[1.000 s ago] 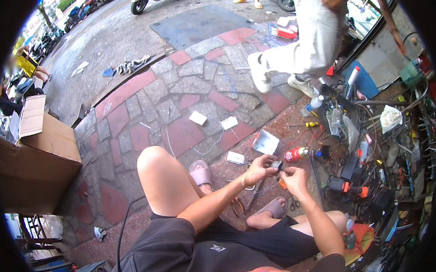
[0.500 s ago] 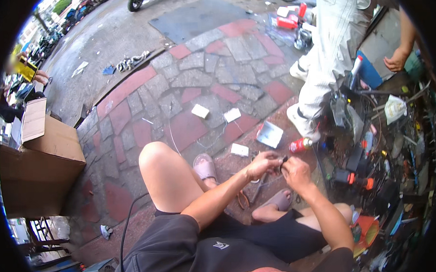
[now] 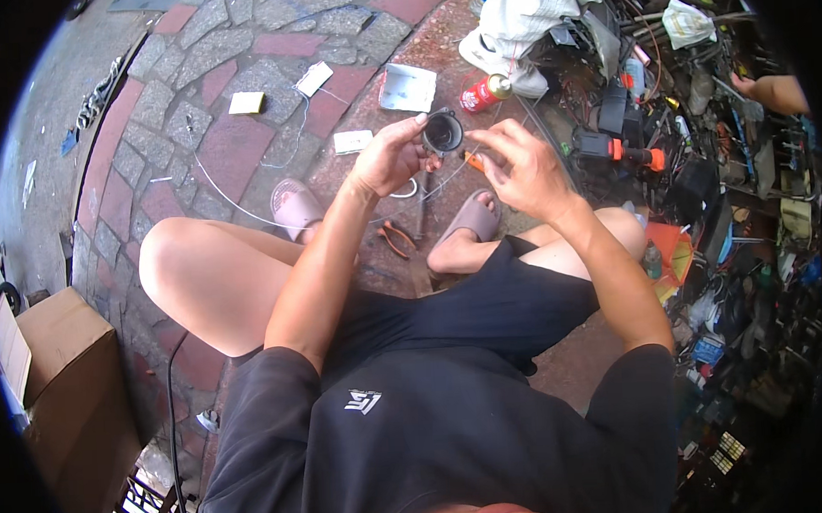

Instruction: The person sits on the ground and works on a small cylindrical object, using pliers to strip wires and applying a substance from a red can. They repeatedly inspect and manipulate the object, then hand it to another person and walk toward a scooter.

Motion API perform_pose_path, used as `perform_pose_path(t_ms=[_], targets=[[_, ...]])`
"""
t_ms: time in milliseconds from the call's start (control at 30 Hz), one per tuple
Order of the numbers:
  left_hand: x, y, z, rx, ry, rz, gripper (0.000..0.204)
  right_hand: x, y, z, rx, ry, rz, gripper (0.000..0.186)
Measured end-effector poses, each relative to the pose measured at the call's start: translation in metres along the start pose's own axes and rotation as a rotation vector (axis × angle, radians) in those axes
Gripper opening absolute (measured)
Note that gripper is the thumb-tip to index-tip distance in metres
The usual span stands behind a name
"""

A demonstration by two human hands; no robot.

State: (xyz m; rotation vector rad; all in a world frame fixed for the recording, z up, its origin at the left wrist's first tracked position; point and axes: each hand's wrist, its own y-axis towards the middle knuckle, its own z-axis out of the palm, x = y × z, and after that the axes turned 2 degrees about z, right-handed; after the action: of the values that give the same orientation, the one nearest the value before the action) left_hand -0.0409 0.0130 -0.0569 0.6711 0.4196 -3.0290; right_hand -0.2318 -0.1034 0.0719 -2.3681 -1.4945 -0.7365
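Left hand [image 3: 390, 155] pinches a black ring [image 3: 443, 131] by its rim, holding it up above the pliers [image 3: 395, 239] on the paving; right hand [image 3: 520, 165], just right of the ring, has its fingertips pressed together on a small orange tool [image 3: 475, 160]. A red can [image 3: 483, 94] lies beyond the ring

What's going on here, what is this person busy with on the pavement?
A person sits on a brick pavement with knees apart. The left hand holds up a small round black part, and the right hand pinches something small and orange right beside it. Pliers with orange handles lie on the ground between the sandalled feet. A red spray can and a heap of tools and cables sit to the right.
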Motion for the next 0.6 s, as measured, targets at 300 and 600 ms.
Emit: perform_pose_path(t_ms=[300, 600], targets=[[0.004, 0.000, 0.003, 0.018, 0.121, -0.035, 0.028, -0.015, 0.007, 0.010, 0.198, -0.596, -0.351, 0.051], [0.003, -0.003, 0.007, -0.048, 0.258, -0.026, 0.035, 0.000, -0.005, 0.029, 0.227, -0.134, -0.036, 0.031]])
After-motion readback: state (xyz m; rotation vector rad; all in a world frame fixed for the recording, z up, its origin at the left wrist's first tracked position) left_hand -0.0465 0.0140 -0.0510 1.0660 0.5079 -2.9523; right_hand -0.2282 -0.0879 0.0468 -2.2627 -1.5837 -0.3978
